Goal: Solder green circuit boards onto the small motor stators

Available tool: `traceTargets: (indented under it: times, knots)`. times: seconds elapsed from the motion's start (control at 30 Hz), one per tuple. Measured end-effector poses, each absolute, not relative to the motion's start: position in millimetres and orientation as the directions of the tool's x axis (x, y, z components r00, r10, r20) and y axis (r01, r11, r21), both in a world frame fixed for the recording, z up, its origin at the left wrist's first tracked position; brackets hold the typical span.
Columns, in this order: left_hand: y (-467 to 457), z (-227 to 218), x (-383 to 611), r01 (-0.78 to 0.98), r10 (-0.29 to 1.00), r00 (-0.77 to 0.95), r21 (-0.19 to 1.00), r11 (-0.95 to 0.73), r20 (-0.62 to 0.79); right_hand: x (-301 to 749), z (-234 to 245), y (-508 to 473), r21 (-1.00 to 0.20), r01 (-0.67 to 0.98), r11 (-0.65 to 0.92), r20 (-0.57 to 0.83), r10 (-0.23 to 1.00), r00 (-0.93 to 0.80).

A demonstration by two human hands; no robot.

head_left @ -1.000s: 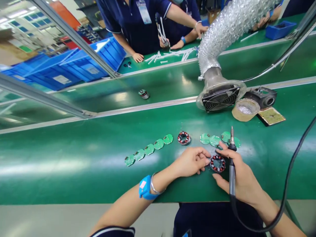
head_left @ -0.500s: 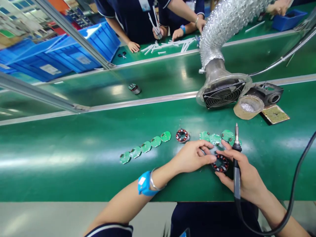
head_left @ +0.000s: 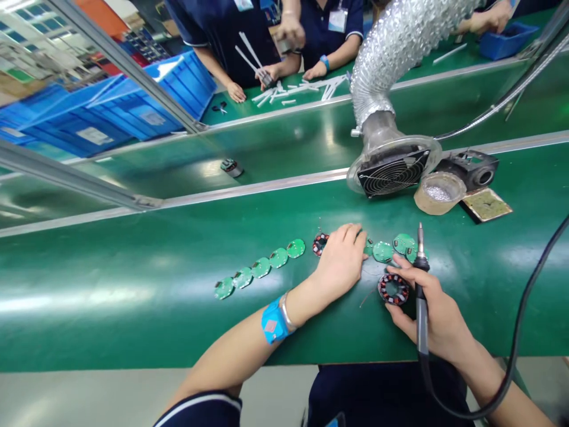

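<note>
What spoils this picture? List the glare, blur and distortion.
Head view: ceiling lights leave white glare streaks on the green bench and the belt; its wide lens stretches and softens the blue crates at upper left; the left hand and the right hand with the soldering iron are sharp, evenly lit, with only faint shadows.

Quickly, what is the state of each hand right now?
Left hand: open, palm down, reaching to the round green boards.
Right hand: closed around the soldering iron, fingers at the wound stator.

Foil duct (head_left: 400, 41) ends in a fan (head_left: 393, 173) beside a tape roll (head_left: 438, 193).
</note>
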State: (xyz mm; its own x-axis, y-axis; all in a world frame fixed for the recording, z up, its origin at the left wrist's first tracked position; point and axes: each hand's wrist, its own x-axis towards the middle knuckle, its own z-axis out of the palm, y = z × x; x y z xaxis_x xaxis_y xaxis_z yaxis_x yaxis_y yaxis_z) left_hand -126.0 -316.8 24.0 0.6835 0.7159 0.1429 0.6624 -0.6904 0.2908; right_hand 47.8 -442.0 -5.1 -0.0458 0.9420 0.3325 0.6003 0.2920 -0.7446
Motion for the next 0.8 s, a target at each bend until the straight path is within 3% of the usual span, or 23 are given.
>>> traceTargets:
  times: [0.07, 0.13, 0.23, 0.33, 0.4, 0.47, 0.57, 0.7, 0.8]
  knots:
    - [-314, 28, -127, 0.681, 0.722, 0.683, 0.261, -0.684, 0.112, 49, -6, -442, -0.745, 0.596, 0.300, 0.333, 0.941, -0.058]
    - [-316, 35, -134, 0.680, 0.750, 0.640, 0.333, -0.654, 0.166, 49, -5, -443, -0.739, 0.594, 0.319, 0.343, 0.936, -0.076]
    - [-325, 47, -143, 0.587, 0.845, 0.497, 0.640, -0.496, 0.200, 46, 1, -440, -0.686, 0.619, 0.383, 0.452, 0.890, -0.050]
    - [-339, 56, -139, 0.348, 0.895, 0.443, 0.931, -0.113, -0.057, 39, 13, -432, -0.587, 0.651, 0.481, 0.644, 0.765, 0.016]
    - [-347, 60, -132, 0.193, 0.843, 0.491, 0.971, 0.140, -0.219, 36, 22, -428, -0.521, 0.656, 0.546, 0.725, 0.688, 0.004]
    - [-352, 61, -129, 0.092, 0.786, 0.553, 0.957, 0.274, -0.278, 38, 30, -427, -0.503, 0.649, 0.570, 0.731, 0.682, -0.033]
    - [-351, 57, -133, 0.065, 0.778, 0.587, 0.971, 0.230, -0.223, 52, 39, -433, -0.563, 0.669, 0.485, 0.623, 0.781, -0.041]
    - [-341, 37, -148, 0.265, 0.854, 0.515, 0.962, -0.071, -0.079, 74, 44, -441, -0.602, 0.709, 0.367, 0.391, 0.910, -0.140]
    - [-337, 20, -150, 0.336, 0.771, 0.611, 0.941, -0.046, -0.181, 74, 40, -440, -0.623, 0.686, 0.375, 0.308, 0.924, -0.226]
